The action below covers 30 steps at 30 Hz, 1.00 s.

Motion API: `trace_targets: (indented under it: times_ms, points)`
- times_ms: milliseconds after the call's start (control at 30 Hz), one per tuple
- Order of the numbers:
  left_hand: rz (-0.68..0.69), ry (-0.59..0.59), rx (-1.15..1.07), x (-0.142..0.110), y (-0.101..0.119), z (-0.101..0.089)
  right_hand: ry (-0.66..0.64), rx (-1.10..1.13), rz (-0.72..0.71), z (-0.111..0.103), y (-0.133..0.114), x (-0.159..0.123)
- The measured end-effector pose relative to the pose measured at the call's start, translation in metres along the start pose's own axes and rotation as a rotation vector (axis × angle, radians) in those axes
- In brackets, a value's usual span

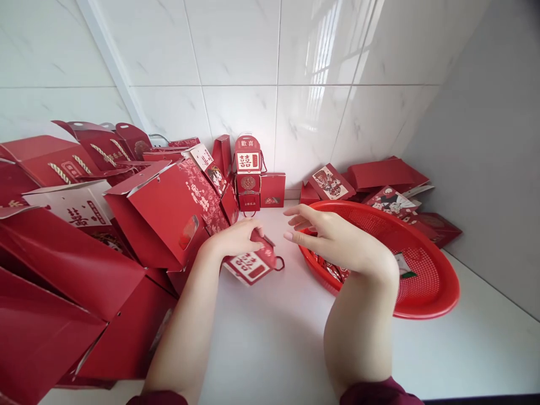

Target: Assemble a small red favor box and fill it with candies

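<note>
My left hand (pixel 239 239) is closed on the upper part of a small red gift box (pixel 250 266), which tilts over the white table. A white label with a red double-happiness character covers its front, and a dark red cord loop sticks out to the right. My right hand (pixel 314 228) hangs above the left rim of a red plastic basket (pixel 447 295), fingers apart and nothing in them. Small red printed packets (pixel 333 270) lie inside the basket, partly hidden by my right forearm. A small white and green piece (pixel 405 265) rests on its right side.
Many red gift boxes (pixel 160 211) crowd the left side. Against the tiled wall (pixel 240 62) stands a stack with a labelled box (pixel 248 160) on top. More red boxes (pixel 383 174) lie behind the basket. A grey panel (pixel 485 140) borders the table (pixel 261 349) at right.
</note>
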<state>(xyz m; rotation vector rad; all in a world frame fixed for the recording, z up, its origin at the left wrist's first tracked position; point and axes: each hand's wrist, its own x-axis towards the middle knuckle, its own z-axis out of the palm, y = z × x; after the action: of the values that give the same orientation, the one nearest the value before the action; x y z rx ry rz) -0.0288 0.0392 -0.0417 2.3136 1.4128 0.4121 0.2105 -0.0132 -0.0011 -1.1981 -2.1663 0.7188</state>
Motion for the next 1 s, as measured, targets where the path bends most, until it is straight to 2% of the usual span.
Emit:
trace_targets:
  times_ms: [100,233,367,467,533,600,667,833,900,1000]
  points:
    - [-0.089,0.051,0.014,0.002,-0.014,0.005,0.009,-0.035,0.074,0.001,0.001,0.003]
    - [-0.139,0.137,0.085,-0.009,-0.015,0.001,0.057,-0.091,0.094,0.001,0.003,0.005]
    - [-0.252,0.1,0.17,-0.025,0.003,-0.007,0.038,-0.077,0.098,0.0,-0.001,0.003]
    - [-0.452,0.094,0.268,-0.035,0.023,-0.006,0.016,-0.09,0.111,-0.002,-0.007,0.0]
    - [-0.521,0.037,0.329,-0.033,0.032,-0.001,0.009,-0.11,0.107,-0.002,-0.009,0.0]
    - [-0.531,-0.022,0.369,-0.024,0.034,0.008,0.012,-0.125,0.106,-0.002,-0.01,-0.001]
    - [-0.546,-0.022,0.393,-0.008,0.031,0.017,0.022,-0.128,0.104,-0.002,-0.009,-0.002]
    - [-0.573,0.117,0.457,0.027,0.029,0.037,0.058,-0.118,0.071,-0.005,-0.006,-0.009]
    - [-0.572,0.178,0.483,0.026,0.037,0.041,0.07,-0.119,0.062,-0.008,-0.005,-0.014]
    - [-0.532,0.258,0.591,0.009,0.048,0.044,0.086,-0.12,0.053,-0.011,-0.005,-0.02]
